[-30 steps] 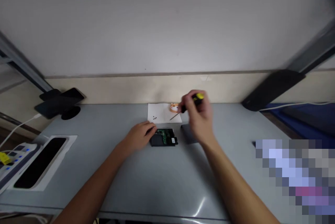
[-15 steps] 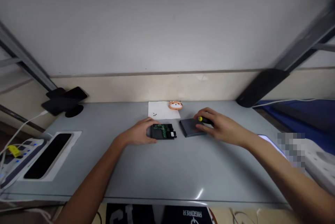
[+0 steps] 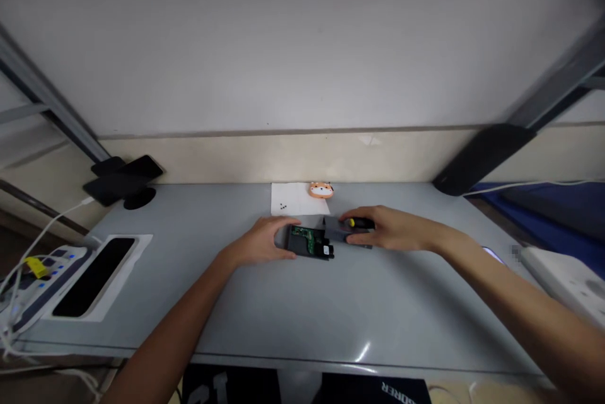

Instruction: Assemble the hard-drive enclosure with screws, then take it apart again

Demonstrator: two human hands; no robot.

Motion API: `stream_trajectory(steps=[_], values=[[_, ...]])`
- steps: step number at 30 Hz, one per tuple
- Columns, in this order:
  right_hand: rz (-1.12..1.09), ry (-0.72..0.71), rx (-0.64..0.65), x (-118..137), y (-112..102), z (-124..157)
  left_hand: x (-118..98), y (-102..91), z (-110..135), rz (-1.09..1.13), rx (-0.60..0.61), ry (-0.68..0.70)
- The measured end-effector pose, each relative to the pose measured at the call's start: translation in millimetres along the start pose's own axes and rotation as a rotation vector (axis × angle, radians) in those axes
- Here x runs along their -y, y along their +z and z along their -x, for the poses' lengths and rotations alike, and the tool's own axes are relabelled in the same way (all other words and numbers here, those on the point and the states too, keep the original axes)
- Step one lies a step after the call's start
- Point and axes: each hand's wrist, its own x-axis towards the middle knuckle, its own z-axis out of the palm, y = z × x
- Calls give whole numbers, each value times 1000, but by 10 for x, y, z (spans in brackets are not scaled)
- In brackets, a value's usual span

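At desk centre, our left hand steadies drive, fingers loose on its left edge. Right hand, closed on screwdriver, rests on cover touching drive. We judge drive light, rigid, board fragile; hold by edges.

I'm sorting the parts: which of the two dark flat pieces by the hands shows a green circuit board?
The open case at the left hand; the plain grey cover under the right hand shows none.
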Motion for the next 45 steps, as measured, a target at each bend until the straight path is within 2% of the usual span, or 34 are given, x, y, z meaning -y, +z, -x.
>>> stream_trajectory(steps=[3, 8, 13, 21, 30, 34, 37, 40, 42, 45], values=[[5, -53, 39, 79, 93, -7, 0, 71, -16, 0, -36, -12], [206, -72, -28, 95, 329, 1, 2, 133, -8, -67, -117, -24], [305, -114, -55, 107, 437, 12, -13, 142, -14, -90, -123, -4], [246, -196, -72, 385, 523, -146, -39, 158, -48, -7, -97, -7], [261, -266, -138, 440, 619, -254, -25, 86, -45, 21, -54, -78], [344, -284, -243, 431, 715, -288, -22, 71, -55, 46, -43, -83], [363, -311, -279, 382, 764, -314, -36, 76, -68, 65, -47, -64], [211, -351, -267, 395, 702, -331, -63, 85, -59, 48, -65, 31], [57, -357, -364, 470, 602, -352, -77, 92, -39, 2, -73, 83], [-244, -291, -752, 602, 441, -425, -80, 109, -2, -95, -71, 97]])
